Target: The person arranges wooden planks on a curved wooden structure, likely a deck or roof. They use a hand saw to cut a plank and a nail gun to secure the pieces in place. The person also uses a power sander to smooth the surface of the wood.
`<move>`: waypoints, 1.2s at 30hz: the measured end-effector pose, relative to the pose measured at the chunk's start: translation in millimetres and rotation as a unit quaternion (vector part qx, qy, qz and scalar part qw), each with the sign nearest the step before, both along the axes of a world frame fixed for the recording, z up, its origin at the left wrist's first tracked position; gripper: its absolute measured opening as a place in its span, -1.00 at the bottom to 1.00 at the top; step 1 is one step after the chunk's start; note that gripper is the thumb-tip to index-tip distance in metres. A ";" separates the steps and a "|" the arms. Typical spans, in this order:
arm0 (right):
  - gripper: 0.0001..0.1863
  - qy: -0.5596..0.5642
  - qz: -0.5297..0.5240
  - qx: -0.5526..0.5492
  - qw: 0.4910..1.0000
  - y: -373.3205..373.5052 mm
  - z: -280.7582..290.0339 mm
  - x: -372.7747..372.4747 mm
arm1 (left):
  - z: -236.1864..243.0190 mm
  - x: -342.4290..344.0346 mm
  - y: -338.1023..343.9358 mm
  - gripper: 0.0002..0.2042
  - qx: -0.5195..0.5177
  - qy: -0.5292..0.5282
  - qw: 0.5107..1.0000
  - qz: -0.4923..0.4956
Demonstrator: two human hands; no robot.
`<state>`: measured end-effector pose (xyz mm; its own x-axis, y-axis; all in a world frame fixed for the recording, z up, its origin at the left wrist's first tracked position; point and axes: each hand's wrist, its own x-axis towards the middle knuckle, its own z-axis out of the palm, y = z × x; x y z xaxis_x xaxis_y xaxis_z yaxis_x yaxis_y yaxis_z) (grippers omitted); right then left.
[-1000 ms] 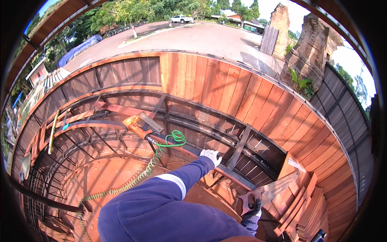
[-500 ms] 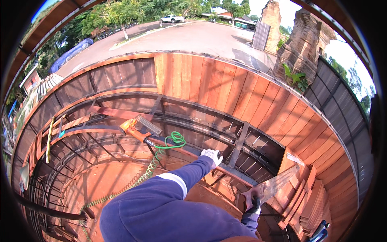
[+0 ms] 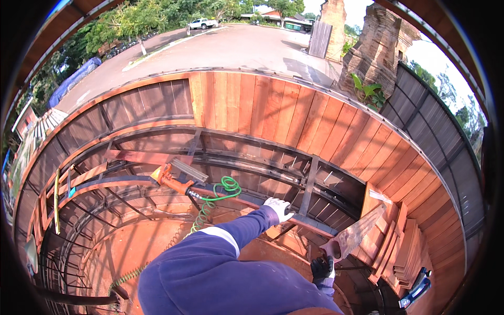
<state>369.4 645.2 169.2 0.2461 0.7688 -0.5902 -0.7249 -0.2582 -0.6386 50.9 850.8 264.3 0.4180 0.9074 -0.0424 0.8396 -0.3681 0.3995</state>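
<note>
My left hand point(image 3: 278, 209), in a white glove with a dark palm, is closed over the edge of a curved dark rail point(image 3: 252, 199); its fingertips are partly hidden. At the lower right, my right hand point(image 3: 322, 268), in a black and white glove, grips the handle of a handsaw point(image 3: 362, 231). The saw's broad, brown-stained blade points up and right, in front of a pile of boards. Left of my left hand, an orange nail gun point(image 3: 176, 181) lies across the rail, with a coiled green air hose point(image 3: 227, 185) attached.
Reddish boards point(image 3: 412, 252) are stacked at the right, beside a blue tool point(image 3: 417, 289). A curved wall of wooden planks point(image 3: 273, 107) rises ahead. A dark upright brace point(image 3: 310, 186) stands just right of my left hand. Reddish ground point(image 3: 142, 231) lies far below the framing.
The saw has tilted more upright, and my right hand has come lower and slightly left with it. My left hand stays on the rail. The whole view has shifted slightly.
</note>
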 end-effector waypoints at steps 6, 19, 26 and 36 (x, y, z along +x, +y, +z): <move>-0.58 0.043 0.045 0.088 0.994 1.4 -27.2 6.9 | -1.7 -5.0 -2.0 -0.55 0.029 -0.035 0.998 -0.051; -0.64 0.089 0.046 0.026 0.995 23.5 -4.1 8.2 | 5.6 -9.3 -3.3 -0.30 -0.001 0.057 0.990 -0.127; -0.54 -0.050 0.011 -0.045 0.998 30.6 29.3 -19.1 | -6.3 -2.0 1.8 -0.27 -0.028 0.115 0.988 -0.098; -0.69 0.033 0.080 0.051 0.995 34.3 19.6 23.3 | 1.8 27.6 0.8 -0.24 -0.048 0.198 0.978 -0.042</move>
